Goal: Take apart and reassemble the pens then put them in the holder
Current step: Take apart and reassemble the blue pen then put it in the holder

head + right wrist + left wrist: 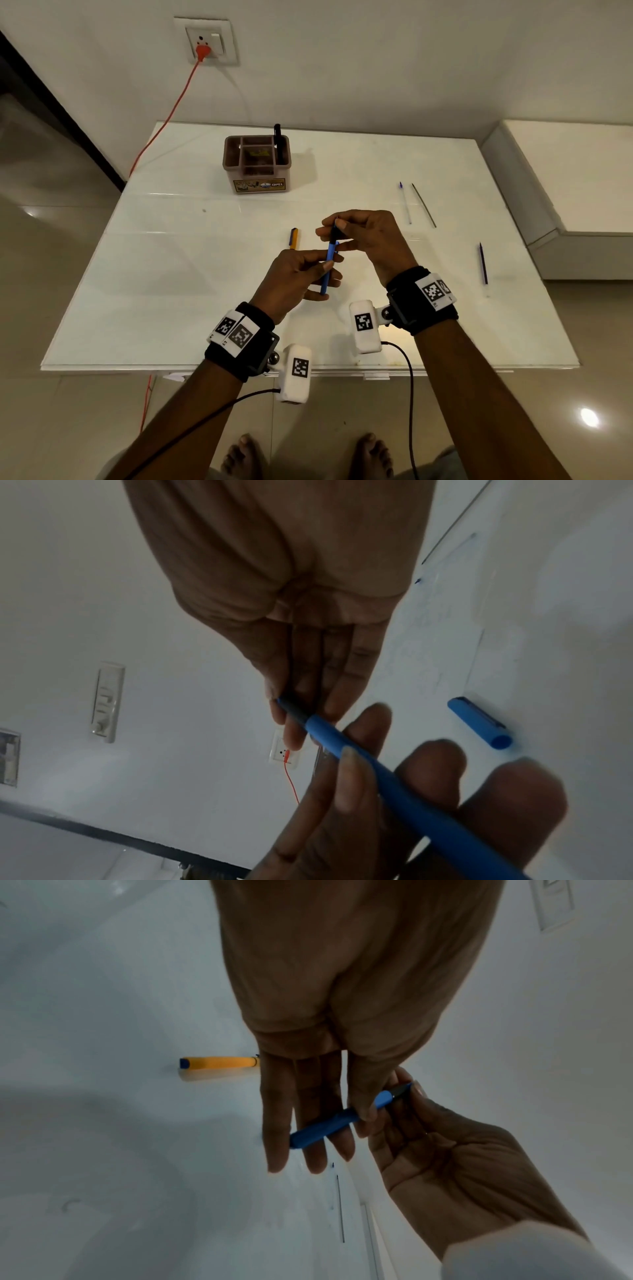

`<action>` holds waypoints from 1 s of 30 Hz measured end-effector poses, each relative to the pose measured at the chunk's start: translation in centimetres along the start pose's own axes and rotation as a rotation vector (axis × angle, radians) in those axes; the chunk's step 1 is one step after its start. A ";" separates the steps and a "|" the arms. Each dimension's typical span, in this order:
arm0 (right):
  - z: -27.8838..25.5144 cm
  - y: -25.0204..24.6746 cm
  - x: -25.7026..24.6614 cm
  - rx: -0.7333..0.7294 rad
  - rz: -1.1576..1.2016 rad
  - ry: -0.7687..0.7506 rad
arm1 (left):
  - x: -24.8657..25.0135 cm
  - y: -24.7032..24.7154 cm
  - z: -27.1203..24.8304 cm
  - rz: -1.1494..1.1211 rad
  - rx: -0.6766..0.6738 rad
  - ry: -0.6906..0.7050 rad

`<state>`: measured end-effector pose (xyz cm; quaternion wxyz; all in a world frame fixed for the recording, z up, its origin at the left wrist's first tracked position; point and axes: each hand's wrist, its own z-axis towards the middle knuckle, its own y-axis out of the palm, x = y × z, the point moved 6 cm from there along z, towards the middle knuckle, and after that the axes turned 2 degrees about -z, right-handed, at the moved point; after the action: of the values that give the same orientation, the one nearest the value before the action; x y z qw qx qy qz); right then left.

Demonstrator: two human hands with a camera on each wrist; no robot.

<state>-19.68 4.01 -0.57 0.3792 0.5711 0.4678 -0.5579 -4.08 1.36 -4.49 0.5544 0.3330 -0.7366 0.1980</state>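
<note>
Left hand [296, 279] pinching blue pen [329, 265] at mid-barrel, right hand [368, 240] gripping its dark tip end, above table [171, 274] near edge; brown holder [257, 162] far left, holding black pen [278, 138]

Counter [212, 308]: set against the far wall.

Holder [257, 164]: placed on the counter, far side, left of centre. One pen [278, 142] is stood upright in its right-hand compartment.

Short pen [293, 238]: laid on the counter near the middle, nearer than the holder, just left of the hands.

Held pen [328, 263]: kept above the counter's middle between the left hand [294, 281], at its near part, and the right hand [366, 236], at its far end.

Cap [479, 723]: laid on the counter close by the hands.

Two thin refills [406, 204] [424, 205]: laid side by side, far right.

Third thin piece [483, 263]: laid alone, nearer and further right.

Wall socket [205, 41]: mounted on the far wall, behind and left of the holder.
</note>
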 end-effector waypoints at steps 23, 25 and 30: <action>5.6 1.1 3.5 0.134 -1.015 0.500 | 0.0 -3.5 -0.1 0.125 0.250 -0.045; 5.9 1.4 3.7 0.115 -1.095 0.516 | 0.0 -3.7 -0.2 0.128 0.251 -0.047; 5.7 1.2 4.5 0.171 -0.963 0.521 | -0.1 -3.6 -0.4 0.140 0.234 -0.069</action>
<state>-20.38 -1.31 -5.62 -0.0946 0.4406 0.7073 -0.5447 -1.18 -0.87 -4.69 0.4710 0.3496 -0.7486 0.3093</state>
